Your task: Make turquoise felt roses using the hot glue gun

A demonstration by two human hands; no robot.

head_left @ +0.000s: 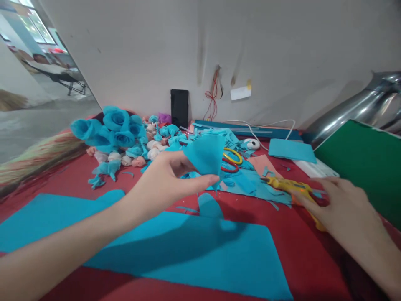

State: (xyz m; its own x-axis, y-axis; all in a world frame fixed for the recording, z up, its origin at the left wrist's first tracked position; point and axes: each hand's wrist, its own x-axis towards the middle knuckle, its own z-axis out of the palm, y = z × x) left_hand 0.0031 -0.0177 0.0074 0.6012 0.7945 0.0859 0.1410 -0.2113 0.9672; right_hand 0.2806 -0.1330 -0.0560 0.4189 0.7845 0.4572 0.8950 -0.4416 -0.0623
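Observation:
My left hand (169, 177) pinches a curved piece of blue crepe paper (206, 152) between thumb and fingers, above the table. At the right, my right hand (341, 209) has thumb and fingers around a yellow hot glue gun (291, 186), whose nozzle points left over blue scraps. Part of the gun's grip is hidden by my thumb. Below my left hand lies a wide flat blue sheet (188, 255), and a rounded blue petal piece (209, 205) sits at its far edge.
Finished blue paper roses (115, 129) stand at the left beside small pink and white rosettes (153, 148). Scissors with yellow and red handles (232, 156) lie among blue scraps. Behind are a black phone (179, 108) and white cable (266, 125). A green board (363, 167) and metal jug (354, 104) flank the right.

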